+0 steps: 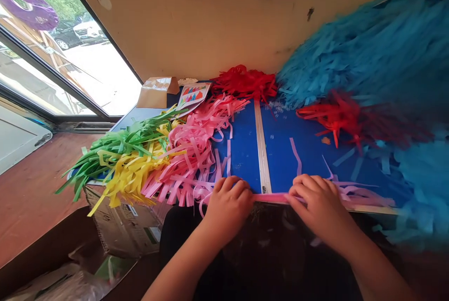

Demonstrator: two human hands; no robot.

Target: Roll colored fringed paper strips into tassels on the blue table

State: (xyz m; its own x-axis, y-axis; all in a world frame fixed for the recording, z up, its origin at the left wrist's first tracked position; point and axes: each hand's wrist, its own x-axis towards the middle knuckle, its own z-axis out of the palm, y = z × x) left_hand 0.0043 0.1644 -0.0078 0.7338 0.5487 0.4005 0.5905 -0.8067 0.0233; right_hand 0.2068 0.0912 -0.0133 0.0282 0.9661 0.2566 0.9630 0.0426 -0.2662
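Note:
A pink tissue-paper tassel [270,197] is rolled into a narrow band along the front edge of the blue table [242,128]. My left hand [231,198] is closed round the band's left part, its fingers curled over it. On the band's right part my right hand [317,200] has its thumb and fingers closed. Pale pink fringe strips [361,193] trail out to the right of that hand, and more strips lie left of my left hand. A loose pink strip [295,156] rests on the table just beyond my right hand.
Green [122,142], yellow [135,170] and pink tassels [196,142] heap at the left. Red tassels [245,83] and a large blue fringe pile [358,53] stand against the wall. A printed card [194,95] lies behind. Cardboard boxes [122,221] sit below, left.

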